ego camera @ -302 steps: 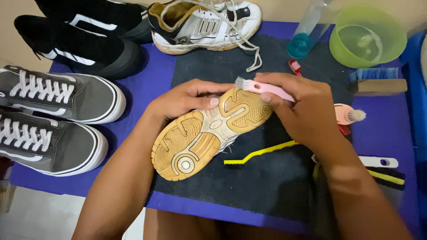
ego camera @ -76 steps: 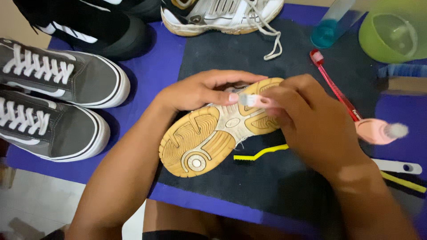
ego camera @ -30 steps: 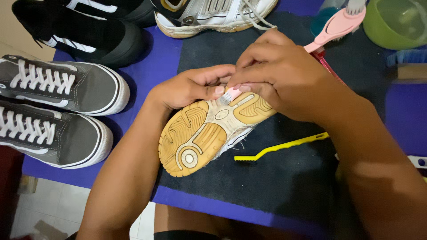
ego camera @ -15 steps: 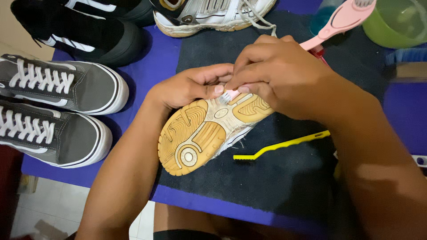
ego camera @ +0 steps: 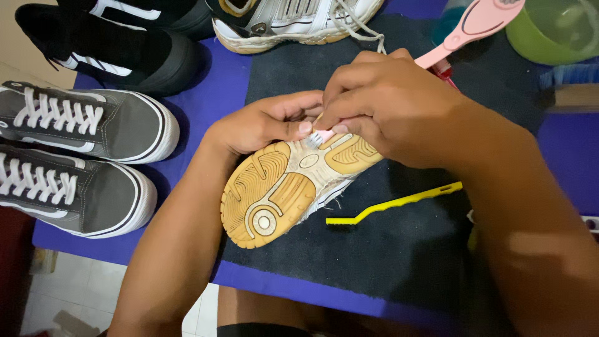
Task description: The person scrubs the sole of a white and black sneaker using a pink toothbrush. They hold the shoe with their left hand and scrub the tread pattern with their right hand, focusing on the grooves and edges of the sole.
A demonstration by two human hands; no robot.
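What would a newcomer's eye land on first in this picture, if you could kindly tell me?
At the centre, the upturned shoe with a tan and white rubber sole lies on a dark mat, steadied by the left hand while the right hand presses a pink-handled brush to it. A pair of grey lace-up sneakers sits at the left, and a thin yellow plastic brush lies beside the sole.

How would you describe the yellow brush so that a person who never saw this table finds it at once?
Start at the dark mat in the middle of the blue table. On it, just right of the upturned shoe with the tan sole, lies the yellow brush. It is thin, long and bent near its head, and no hand touches it, unlike the pink brush held above.
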